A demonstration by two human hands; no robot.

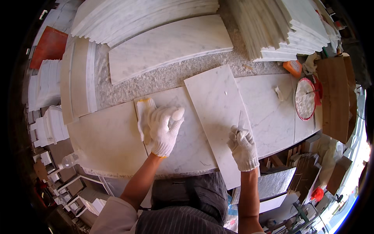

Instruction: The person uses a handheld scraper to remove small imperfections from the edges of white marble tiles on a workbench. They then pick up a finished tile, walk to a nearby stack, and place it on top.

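Note:
My left hand [165,126], in a white knit glove, is closed on a folded white cloth [145,117] with yellow edging. It presses the cloth near the seam between two pale marble slabs. My right hand [242,146], also gloved, grips a thin putty knife [243,121], its handle hidden by the fingers and its narrow blade pointing away from me. That hand is over the right edge of a long marble strip [212,99], which lies slantwise across the slabs and juts past the near edge. A small white dab [225,93] sits on the strip.
Stacked marble slabs [269,31] rise at the far right, with another stack [136,17] at the far left. A loose slab [171,45] lies between. To the right are a red-rimmed tub of white paste [305,99], an orange container [293,68] and a cardboard box [333,97].

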